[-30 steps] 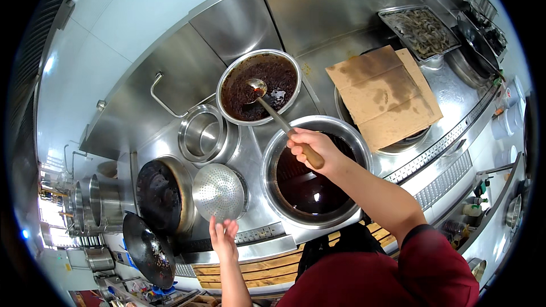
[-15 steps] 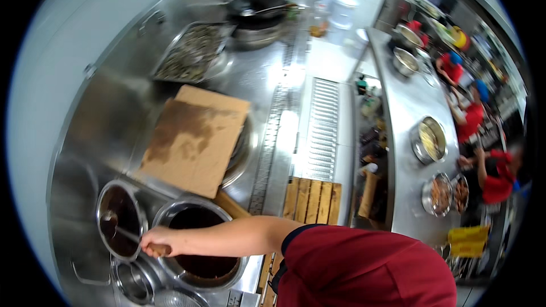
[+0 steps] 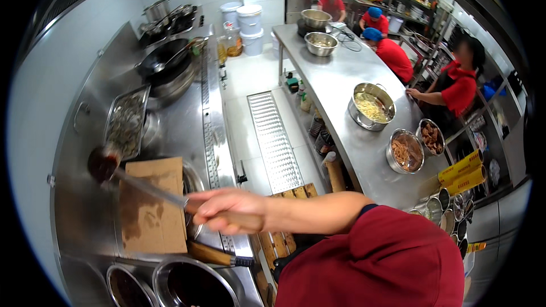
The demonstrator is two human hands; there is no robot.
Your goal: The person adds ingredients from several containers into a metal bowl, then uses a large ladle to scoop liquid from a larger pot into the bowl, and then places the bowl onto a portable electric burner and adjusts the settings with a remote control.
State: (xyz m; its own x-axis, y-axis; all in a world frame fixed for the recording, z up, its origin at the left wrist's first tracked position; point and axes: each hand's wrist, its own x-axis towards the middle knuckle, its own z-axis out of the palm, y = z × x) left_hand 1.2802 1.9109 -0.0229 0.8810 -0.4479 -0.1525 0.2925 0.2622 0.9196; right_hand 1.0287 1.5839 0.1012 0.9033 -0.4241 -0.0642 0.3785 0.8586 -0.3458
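Observation:
My right hand (image 3: 224, 209) is wrapped round the wooden handle of a ladle (image 3: 153, 189). The ladle's bowl (image 3: 104, 165) carries a dark red-brown liquid and is held above the steel counter, between a tray (image 3: 143, 115) of grey pieces like shrimp and a stained cardboard sheet (image 3: 151, 210). Two steel pots of dark liquid stand at the lower edge, a left pot (image 3: 112, 277) and a right pot (image 3: 196, 261), both partly cut off. A thick wooden handle (image 3: 210, 253) lies between the cardboard and the right pot. My left hand is out of sight.
A black wok (image 3: 165, 59) sits farther along the counter. Across a floor grate (image 3: 273, 136) stands a steel table (image 3: 335, 88) bearing bowls of food. Several people in red work beyond it, one person (image 3: 455, 91) close to its edge. White tubs (image 3: 250, 23) are stacked at the back.
My right hand has lifted the ladle out of the left pot and carried it away, past the cardboard toward the tray. The view has swung, and the pots now sit lower in it.

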